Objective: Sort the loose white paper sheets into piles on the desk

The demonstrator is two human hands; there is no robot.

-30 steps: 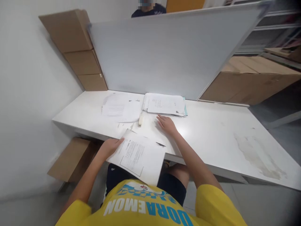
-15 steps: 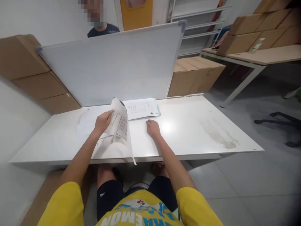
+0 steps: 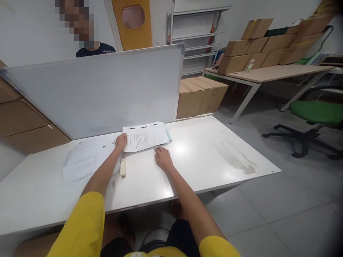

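A printed paper sheet (image 3: 143, 138) lies on top of a stack of papers with a light green edge (image 3: 168, 135), close to the whiteboard. My left hand (image 3: 121, 142) grips the sheet's left edge between its fingers. My right hand (image 3: 163, 157) rests on the table just in front of the stack, fingers stretched out and holding nothing. Below my left hand stands a cream stapler (image 3: 123, 167). Loose printed sheets (image 3: 83, 160) are spread to the left, partly covered by my left forearm.
The whiteboard (image 3: 107, 89) leans along the back of the white table (image 3: 193, 167). Cardboard boxes (image 3: 200, 96) stand behind its right end, more boxes (image 3: 34, 121) at left. A person (image 3: 96, 49) is behind the board. A green chair (image 3: 318, 110) stands far right.
The sheet that my left hand held up and curled now lies flat on the stack. The stapler has come into sight. My right hand's fingers have spread, and the view has turned right.
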